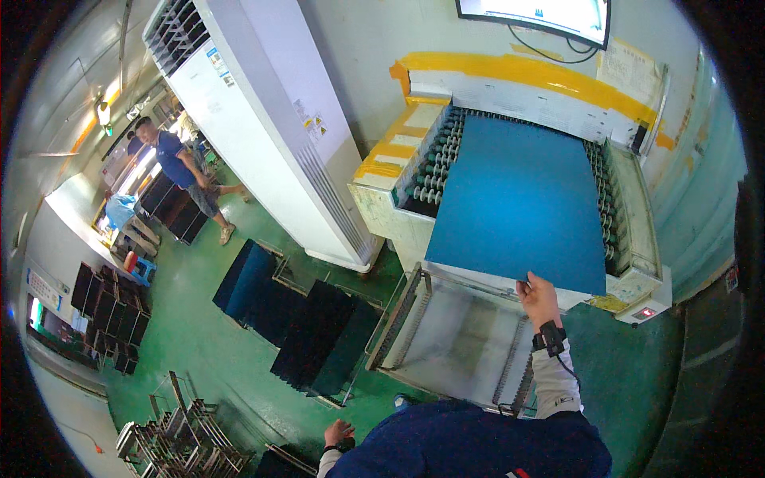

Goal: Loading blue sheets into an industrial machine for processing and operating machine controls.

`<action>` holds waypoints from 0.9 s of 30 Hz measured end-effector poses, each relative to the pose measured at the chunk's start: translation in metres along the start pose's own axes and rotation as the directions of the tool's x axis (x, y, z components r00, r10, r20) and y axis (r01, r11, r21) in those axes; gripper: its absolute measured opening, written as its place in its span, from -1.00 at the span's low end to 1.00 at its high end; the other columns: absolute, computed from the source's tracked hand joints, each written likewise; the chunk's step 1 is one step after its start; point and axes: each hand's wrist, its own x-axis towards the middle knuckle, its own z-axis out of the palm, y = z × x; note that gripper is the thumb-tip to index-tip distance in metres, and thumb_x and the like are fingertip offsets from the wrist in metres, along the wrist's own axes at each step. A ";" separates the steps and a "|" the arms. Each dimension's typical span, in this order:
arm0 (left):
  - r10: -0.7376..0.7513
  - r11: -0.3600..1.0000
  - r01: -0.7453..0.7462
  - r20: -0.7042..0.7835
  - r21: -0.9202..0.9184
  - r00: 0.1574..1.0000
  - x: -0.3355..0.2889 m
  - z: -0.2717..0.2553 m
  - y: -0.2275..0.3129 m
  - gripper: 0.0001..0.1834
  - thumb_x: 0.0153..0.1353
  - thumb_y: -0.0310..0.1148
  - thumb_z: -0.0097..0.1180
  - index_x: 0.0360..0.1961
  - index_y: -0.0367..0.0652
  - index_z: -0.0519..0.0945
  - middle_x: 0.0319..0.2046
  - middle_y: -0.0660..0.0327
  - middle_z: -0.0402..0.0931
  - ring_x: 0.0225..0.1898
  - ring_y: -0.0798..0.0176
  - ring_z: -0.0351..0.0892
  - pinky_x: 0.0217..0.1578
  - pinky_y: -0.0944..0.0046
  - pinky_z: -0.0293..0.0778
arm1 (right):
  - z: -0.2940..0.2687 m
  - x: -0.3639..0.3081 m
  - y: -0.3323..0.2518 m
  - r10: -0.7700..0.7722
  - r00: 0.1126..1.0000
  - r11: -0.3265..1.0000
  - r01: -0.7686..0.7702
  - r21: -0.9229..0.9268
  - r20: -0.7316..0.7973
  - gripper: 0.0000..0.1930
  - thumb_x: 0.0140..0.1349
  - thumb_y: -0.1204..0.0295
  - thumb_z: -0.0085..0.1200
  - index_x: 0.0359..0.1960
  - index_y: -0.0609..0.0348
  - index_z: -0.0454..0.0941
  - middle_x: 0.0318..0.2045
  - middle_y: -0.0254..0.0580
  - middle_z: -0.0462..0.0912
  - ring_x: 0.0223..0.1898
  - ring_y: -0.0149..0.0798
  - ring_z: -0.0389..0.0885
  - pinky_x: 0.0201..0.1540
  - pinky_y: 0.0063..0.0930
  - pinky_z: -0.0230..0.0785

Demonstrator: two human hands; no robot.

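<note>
A large flat blue panel (518, 199) lies on the rows of small rollers (434, 179) of a roller machine, its near edge sticking out over the front. My right hand (539, 299) is closed on that near edge, with a black strap on the wrist. Below the panel stands a metal-framed rack (398, 315) with notched side rails and a pale bottom. My left hand (339, 433) hangs low at my left side, its fingers loosely apart and nothing visible in it.
Racks packed with dark panels (327, 334) stand on the green floor left of the machine. A tall white cabinet air conditioner (271, 127) rises behind them. Bare metal racks (187, 438) are piled lower left. A person in blue (179, 163) walks farther back; others work beyond.
</note>
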 end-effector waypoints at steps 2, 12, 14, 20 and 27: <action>-0.291 0.896 0.253 -0.053 -0.366 0.955 -0.012 0.016 0.020 -0.58 0.04 -0.23 0.12 -0.12 -0.23 0.39 -0.15 0.16 0.49 -0.25 0.17 0.55 -0.34 0.22 0.49 | -0.007 0.004 -0.004 -0.007 1.000 1.000 0.008 -0.018 0.028 -0.90 0.10 0.53 0.04 -0.35 0.19 0.39 -0.36 -0.28 0.48 -0.29 -0.29 0.43 -0.18 -0.44 0.39; 0.228 0.957 -0.257 0.198 0.135 0.953 0.005 -0.010 -0.022 -0.66 0.10 -0.26 0.00 -0.16 -0.26 0.39 -0.13 0.13 0.48 -0.16 0.12 0.53 -0.27 0.20 0.49 | 0.008 -0.005 0.014 0.004 0.999 0.999 -0.002 0.047 -0.040 -0.90 0.10 0.52 0.04 -0.37 0.18 0.39 -0.39 -0.28 0.47 -0.36 -0.28 0.40 -0.20 -0.41 0.39; 0.301 0.932 -0.339 0.248 0.130 0.921 -0.001 -0.005 -0.017 -0.70 0.11 -0.33 -0.04 -0.17 -0.29 0.37 -0.13 0.04 0.46 -0.14 0.06 0.52 -0.27 0.13 0.50 | 0.007 -0.011 0.015 -0.002 1.000 0.999 0.001 0.046 0.008 -0.90 0.09 0.53 0.05 -0.38 0.18 0.39 -0.39 -0.27 0.46 -0.35 -0.28 0.40 -0.18 -0.40 0.39; 0.053 0.936 0.056 0.297 -0.348 0.953 -0.008 -0.006 -0.005 -0.72 0.10 -0.48 -0.07 -0.15 -0.36 0.31 -0.14 -0.05 0.40 -0.12 -0.01 0.50 -0.27 0.09 0.55 | 0.005 -0.016 0.021 0.021 1.000 0.996 -0.019 0.086 -0.022 -0.90 0.08 0.55 0.06 -0.40 0.19 0.38 -0.36 -0.27 0.46 -0.35 -0.28 0.40 -0.13 -0.37 0.38; -0.096 0.953 0.075 -0.057 -0.292 0.994 -0.022 0.017 0.010 -0.70 0.15 -0.37 -0.03 -0.16 -0.35 0.32 -0.17 -0.05 0.39 -0.15 -0.08 0.50 -0.32 0.02 0.55 | 0.010 -0.013 0.014 0.000 1.000 0.997 0.002 0.083 -0.025 -0.91 0.09 0.55 0.04 -0.38 0.17 0.39 -0.36 -0.28 0.46 -0.35 -0.30 0.40 -0.16 -0.39 0.39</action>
